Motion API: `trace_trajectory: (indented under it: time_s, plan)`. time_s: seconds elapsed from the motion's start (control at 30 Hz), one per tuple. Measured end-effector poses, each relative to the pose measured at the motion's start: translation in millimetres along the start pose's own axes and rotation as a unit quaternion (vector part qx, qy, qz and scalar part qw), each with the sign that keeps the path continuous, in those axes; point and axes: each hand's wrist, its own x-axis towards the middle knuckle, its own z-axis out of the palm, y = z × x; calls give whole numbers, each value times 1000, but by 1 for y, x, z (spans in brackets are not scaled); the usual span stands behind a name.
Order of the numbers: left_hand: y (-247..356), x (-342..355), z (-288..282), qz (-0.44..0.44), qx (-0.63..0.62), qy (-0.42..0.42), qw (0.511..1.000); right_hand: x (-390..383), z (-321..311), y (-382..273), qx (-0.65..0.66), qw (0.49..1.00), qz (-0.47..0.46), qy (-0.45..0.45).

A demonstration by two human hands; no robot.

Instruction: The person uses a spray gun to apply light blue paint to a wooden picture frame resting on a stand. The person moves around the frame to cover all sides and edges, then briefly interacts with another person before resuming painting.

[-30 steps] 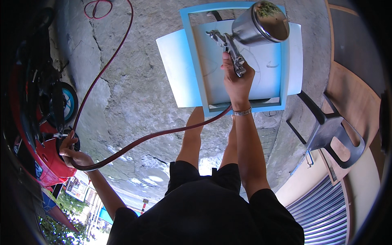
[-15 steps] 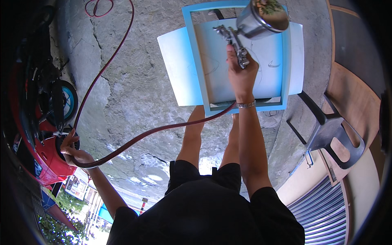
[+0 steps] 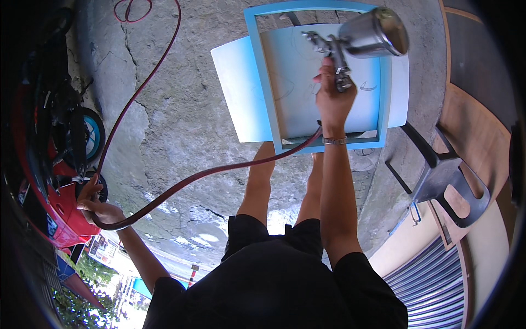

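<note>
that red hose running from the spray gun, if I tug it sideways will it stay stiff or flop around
Probably floppy: the red hose sags in a long curve between the right hand and left hand. It bends back at the left hand, so it likely drags and swings rather than holding shape.

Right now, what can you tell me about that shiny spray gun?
The spray gun looks like bare metal, with a round silver cup on top lying tilted toward the right. The right hand grips its handle over a light blue frame on a white sheet. A dark red hose runs from below the grip across to the left hand.
</note>
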Motion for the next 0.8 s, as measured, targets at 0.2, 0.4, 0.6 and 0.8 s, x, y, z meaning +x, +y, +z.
trace_trajectory:
  time_s: [0.2, 0.4, 0.6, 0.8]
  plan:
    - [18, 6, 3, -17, 21, 5, 1000, -24, 21, -1, -5, 994, -23, -103]
    - [2, 5, 1, 6, 3, -3, 1000, -6, 12, -4, -43, 994, -84, -56]
    - [2, 1, 14, 74, -29, -38, 996, 33, -28, -7, -93, 988, -116, 34]
    - [6, -1, 25, 80, -63, -61, 993, 62, -62, -10, -130, 984, -104, 69]
